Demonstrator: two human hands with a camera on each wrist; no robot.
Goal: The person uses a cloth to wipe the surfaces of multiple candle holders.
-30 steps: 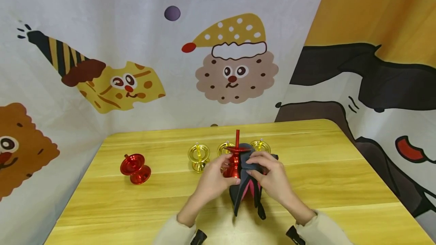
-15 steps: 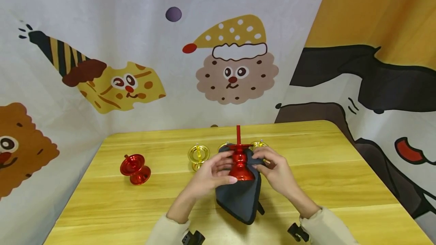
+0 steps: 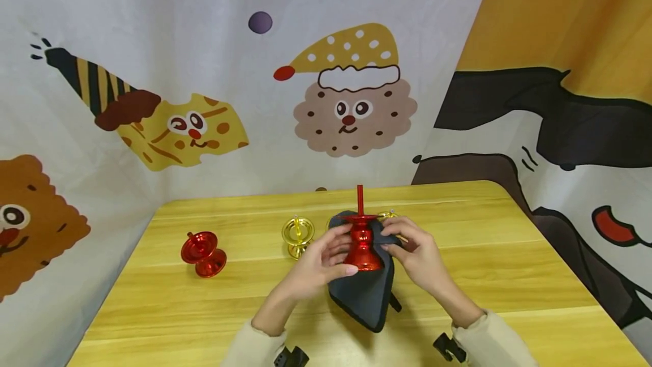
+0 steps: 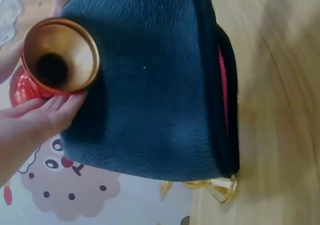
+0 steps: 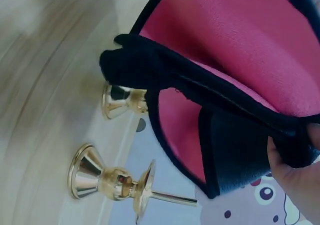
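My left hand [image 3: 318, 262] grips a shiny red candlestick [image 3: 362, 248], upright with its thin spike on top, above the table. In the left wrist view the hollow, gold-toned underside of its base [image 4: 82, 50] shows. Right behind the candlestick hangs a dark grey-blue cloth [image 3: 361, 299] with black edging; my right hand [image 3: 420, 251] pinches its upper right part between thumb and fingers. The right wrist view shows the cloth's pink inner side [image 5: 235, 30] and a black strap-like end [image 5: 132, 62]. The cloth hides part of the table behind it.
Another red candlestick [image 3: 204, 254] stands at the left of the wooden table [image 3: 153, 316]. Gold candlesticks [image 3: 297, 234] stand behind my hands, some partly covered by the cloth. A patterned curtain [image 3: 204, 44] hangs behind the table.
The cloth has turned from folded, pink-showing points to a broad dark face behind the red candlestick. The candlestick has shifted slightly right, now in plainer view. Both hands have moved a little with it.
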